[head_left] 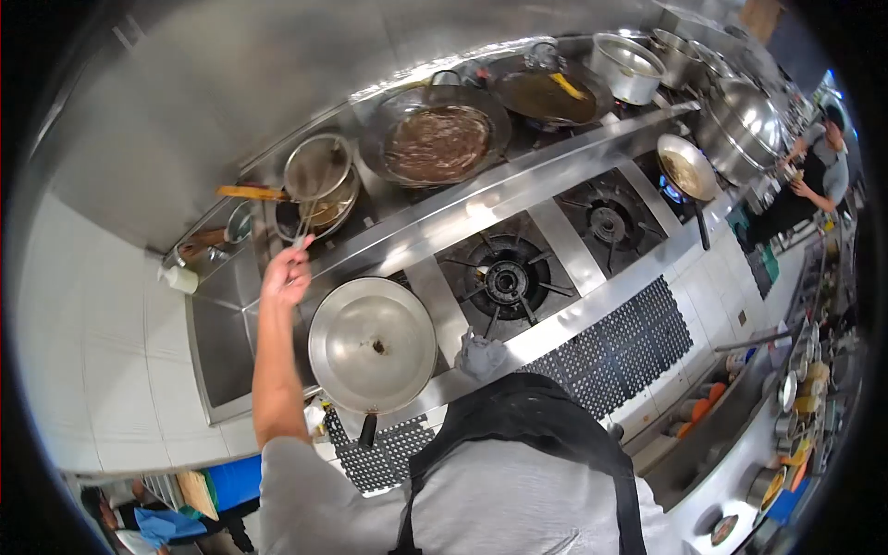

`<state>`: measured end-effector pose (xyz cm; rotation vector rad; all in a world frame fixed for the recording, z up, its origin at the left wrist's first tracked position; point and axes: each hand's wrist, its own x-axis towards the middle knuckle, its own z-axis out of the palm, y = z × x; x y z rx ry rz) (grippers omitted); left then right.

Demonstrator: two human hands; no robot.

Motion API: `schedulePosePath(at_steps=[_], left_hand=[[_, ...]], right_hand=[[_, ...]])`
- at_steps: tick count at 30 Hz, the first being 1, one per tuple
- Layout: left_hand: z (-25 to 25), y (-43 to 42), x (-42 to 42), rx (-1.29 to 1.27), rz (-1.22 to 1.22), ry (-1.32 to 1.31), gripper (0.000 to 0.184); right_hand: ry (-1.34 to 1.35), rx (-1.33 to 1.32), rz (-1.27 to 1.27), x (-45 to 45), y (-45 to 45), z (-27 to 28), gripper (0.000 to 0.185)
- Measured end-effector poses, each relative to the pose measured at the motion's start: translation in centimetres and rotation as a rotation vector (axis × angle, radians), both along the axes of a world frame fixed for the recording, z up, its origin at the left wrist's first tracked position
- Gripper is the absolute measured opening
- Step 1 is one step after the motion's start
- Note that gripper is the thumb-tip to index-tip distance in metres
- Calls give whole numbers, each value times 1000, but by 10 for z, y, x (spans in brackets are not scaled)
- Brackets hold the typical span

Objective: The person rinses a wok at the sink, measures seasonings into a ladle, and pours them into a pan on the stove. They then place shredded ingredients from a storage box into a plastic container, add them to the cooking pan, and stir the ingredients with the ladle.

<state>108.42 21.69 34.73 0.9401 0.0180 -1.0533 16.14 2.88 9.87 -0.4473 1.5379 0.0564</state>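
Note:
My left hand is stretched out over the stove and closed around the thin metal handle of a round mesh strainer. The strainer is above a pot with brownish liquid in it. A wooden handle sticks out to the left beside the strainer. Below and to the right of my hand, a wide metal frying pan rests on the front of the stove, with a small dark bit near its middle and its black handle toward me. My right hand is out of the picture.
Behind are a wok with dark liquid, another wok holding a yellow-handled tool, and a pot. A lit burner heats a small pan. A grey cloth lies on the edge. A person stands far right.

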Motion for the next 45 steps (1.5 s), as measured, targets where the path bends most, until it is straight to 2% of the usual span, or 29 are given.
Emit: schedulePosePath(at_steps=[5,8,11,14,16,17,18,19,20,21,23,24,25,26,28,29,30,32,34,38,41,42,45], left_hand=[[-30,58,34,116,-74,4,47],[-48,79,58,94,-141,44,41],[-25,66,34,333,-5,10,36],[-42,80,60,737,25,-253,35],[-29,79,55,911,75,-394,39],[-69,115,114,889,1,-725,45],[-72,121,128,1110,114,-1070,52],[-46,108,117,996,74,-1090,52],[-29,84,107,947,78,-1164,52],[-13,60,97,898,83,-1237,51],[-13,30,84,934,228,-1485,49],[-19,7,68,730,155,-1557,45],[-12,-32,24,719,20,-1573,44],[30,-95,-103,768,3,-1225,43],[33,-151,-219,559,-366,-1087,46],[32,-174,-267,540,-595,-1016,47],[28,-193,-317,468,-820,-821,47],[1,-211,-389,519,-1146,-609,43],[-37,-218,-442,575,-1379,-594,41],[-107,-228,-507,509,-1456,-457,39],[-125,-252,-531,520,-1444,-513,39],[-128,-266,-535,541,-1436,-548,39],[-143,-315,-541,573,-1437,-482,40]], right_hand=[[17,55,78,8,-3,13,38],[-10,112,-182,3,-15,-6,33],[-58,56,-292,11,-26,10,28],[-96,16,-260,7,-27,7,25],[-108,38,-309,2,-24,2,28],[-100,53,-302,-2,-24,-3,29],[-104,60,-289,-11,-23,-13,32],[-232,44,-317,-18,-20,-22,33],[-208,15,-230,-25,-17,-30,35],[-178,40,-284,-28,-15,-31,36],[-142,90,-389,-32,-14,-33,37],[-130,115,-451,-36,-12,-34,37],[-116,143,-511,-41,-9,-38,37],[-125,159,-580,-51,-3,-52,35],[-133,191,-711,-74,2,-80,33],[-136,213,-770,-79,-1,-76,28],[-144,228,-815,-84,-4,-74,27],[-160,253,-909,-92,-12,-71,24],[-221,152,-904,-97,-19,-65,22],[-300,-53,-803,-103,-57,-26,18],[-378,-227,-829,-96,-116,17,10],[-386,-313,-786,-88,-138,45,9],[-440,-535,-643,-58,-214,139,23]])
